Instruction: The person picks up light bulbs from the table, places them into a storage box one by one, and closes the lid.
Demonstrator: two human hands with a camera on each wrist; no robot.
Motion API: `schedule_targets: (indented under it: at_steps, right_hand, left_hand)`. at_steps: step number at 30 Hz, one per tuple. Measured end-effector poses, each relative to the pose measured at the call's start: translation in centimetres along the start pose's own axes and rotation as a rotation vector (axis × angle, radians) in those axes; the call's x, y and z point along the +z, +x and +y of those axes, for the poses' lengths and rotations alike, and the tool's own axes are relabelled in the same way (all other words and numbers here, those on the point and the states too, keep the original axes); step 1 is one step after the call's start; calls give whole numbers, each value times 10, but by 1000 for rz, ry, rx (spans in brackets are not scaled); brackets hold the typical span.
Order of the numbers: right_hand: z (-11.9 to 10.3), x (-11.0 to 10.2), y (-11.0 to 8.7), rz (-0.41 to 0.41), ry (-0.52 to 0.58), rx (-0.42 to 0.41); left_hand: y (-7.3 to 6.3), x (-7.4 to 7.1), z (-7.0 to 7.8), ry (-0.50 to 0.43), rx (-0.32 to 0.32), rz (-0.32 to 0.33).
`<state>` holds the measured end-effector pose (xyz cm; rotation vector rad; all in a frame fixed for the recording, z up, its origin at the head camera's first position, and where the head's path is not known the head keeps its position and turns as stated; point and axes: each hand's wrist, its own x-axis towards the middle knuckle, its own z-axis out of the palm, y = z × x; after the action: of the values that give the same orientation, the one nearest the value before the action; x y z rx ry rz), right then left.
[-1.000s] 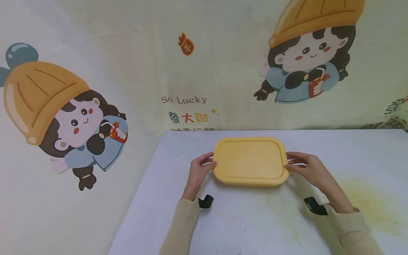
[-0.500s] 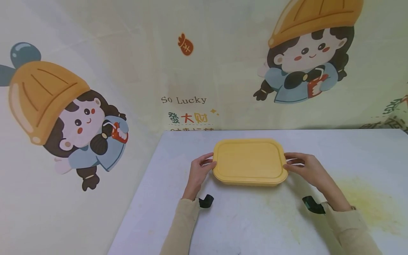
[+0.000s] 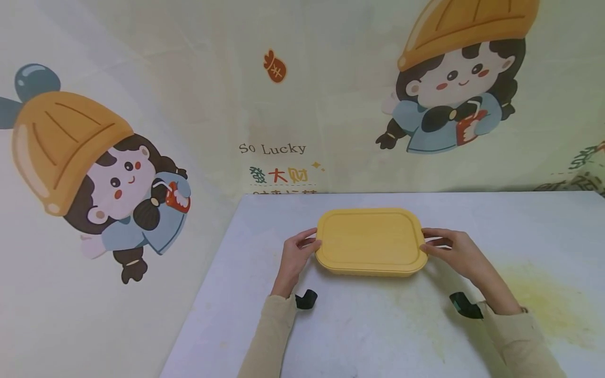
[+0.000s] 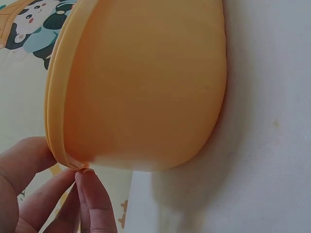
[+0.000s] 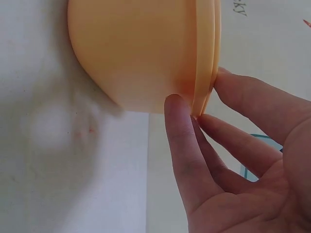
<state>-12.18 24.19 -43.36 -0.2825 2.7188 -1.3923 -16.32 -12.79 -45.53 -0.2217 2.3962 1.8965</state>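
Observation:
A yellow rectangular food container with a rounded lid [image 3: 371,239] is at the middle of the table, its lid facing up. At its left end my left hand [image 3: 296,256] pinches the rim, thumb at the lid's edge. My right hand [image 3: 456,253] grips the opposite end the same way. From the left wrist, the container's smooth side wall [image 4: 146,87] shows, with fingertips [image 4: 95,187] tucked under the rim. In the right wrist view one finger [image 5: 177,121] lies against the wall [image 5: 136,53] below the rim, while the thumb meets the lid's edge. The lid hides the inside.
The white table [image 3: 368,331] has a yellowish stain [image 3: 543,299] on the right. Behind it and to the left hangs a pale backdrop [image 3: 203,105] printed with cartoon figures and lettering. Dark curved wrist pieces [image 3: 465,305] stick out from both sleeves.
The container's far edge has come slightly lower in the head view, while its near edge has stayed put. My right hand has shifted a little left. Both hands keep their grip.

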Motion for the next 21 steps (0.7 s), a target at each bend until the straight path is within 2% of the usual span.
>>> schedule_targets:
  at_steps: [21]
  right_hand:
    - [7,3,-5,41,50,-31]
  left_hand:
    - [0,-2,-3,-17,11,-29]
